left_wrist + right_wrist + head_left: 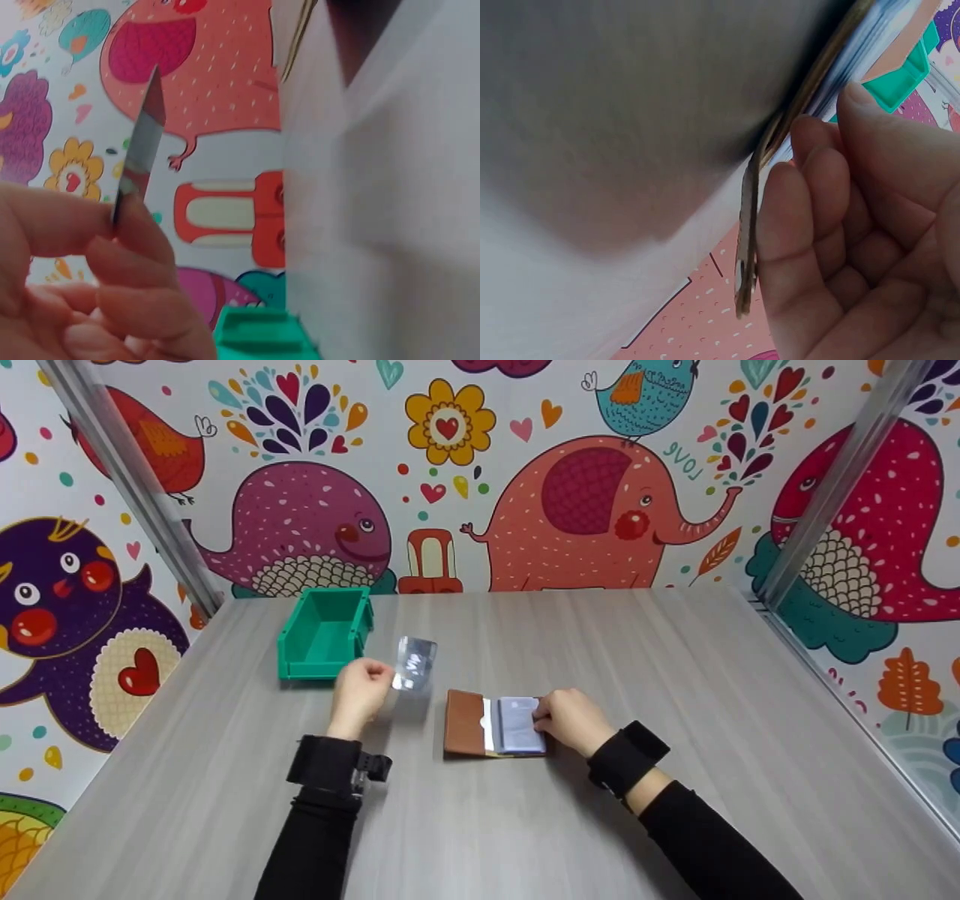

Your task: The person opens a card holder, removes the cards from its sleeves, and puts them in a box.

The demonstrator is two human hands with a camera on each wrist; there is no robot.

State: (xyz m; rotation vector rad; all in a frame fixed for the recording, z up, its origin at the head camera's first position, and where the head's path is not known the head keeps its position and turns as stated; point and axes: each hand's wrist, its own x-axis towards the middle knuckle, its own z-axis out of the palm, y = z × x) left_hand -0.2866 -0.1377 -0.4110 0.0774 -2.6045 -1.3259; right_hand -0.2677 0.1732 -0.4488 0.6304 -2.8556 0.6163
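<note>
Between thumb and index finger, my left hand [361, 694] pinches a silvery card [415, 664] with pale lettering, held above the table. The left wrist view shows this card [142, 150] nearly edge-on. A brown card holder [464, 723] lies spread open on the table, its cover flap to the left and clear plastic sleeves [519, 725] to the right. My right hand [574, 720] grips the sleeves at their right edge, thumb on top. Seen from the right wrist, the fingers curl by the holder's edge [748, 232], with the thumb against the stacked sleeves.
A green plastic bin [322, 641] stands at the back left of the table [660, 660], just beyond my left hand. Patterned walls [465, 510] with cartoon animals border the table at the back and sides, with metal posts [840, 480] at the corners.
</note>
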